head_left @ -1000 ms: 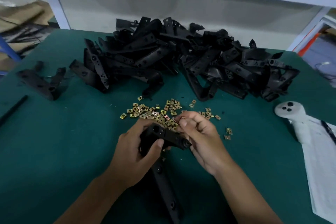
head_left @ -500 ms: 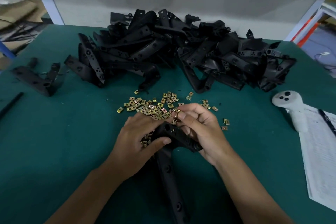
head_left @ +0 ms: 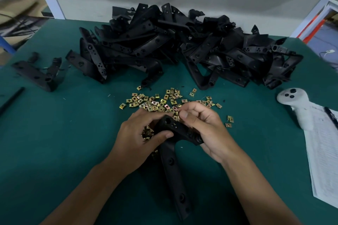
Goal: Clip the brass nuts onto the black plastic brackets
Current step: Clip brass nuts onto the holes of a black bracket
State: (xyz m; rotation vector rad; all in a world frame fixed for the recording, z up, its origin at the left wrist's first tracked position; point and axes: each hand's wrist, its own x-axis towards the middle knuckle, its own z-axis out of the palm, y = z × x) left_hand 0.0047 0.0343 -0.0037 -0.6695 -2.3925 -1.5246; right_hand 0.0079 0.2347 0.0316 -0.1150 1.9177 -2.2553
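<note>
while the left hand (head_left: 139,133) grips the bracket (head_left: 175,155), the right hand (head_left: 203,124) pinches a brass nut (head_left: 177,114).

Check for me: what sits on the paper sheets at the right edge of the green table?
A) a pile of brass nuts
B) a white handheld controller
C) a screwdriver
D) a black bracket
B: the white handheld controller lies with its handle on the paper sheets, while the brass nuts are scattered mid-table.

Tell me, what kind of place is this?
Probably a small assembly workbench in a factory or workshop: a big heap of identical black plastic brackets, a scatter of brass nuts on a green mat, and a printed sheet at the side.
</note>
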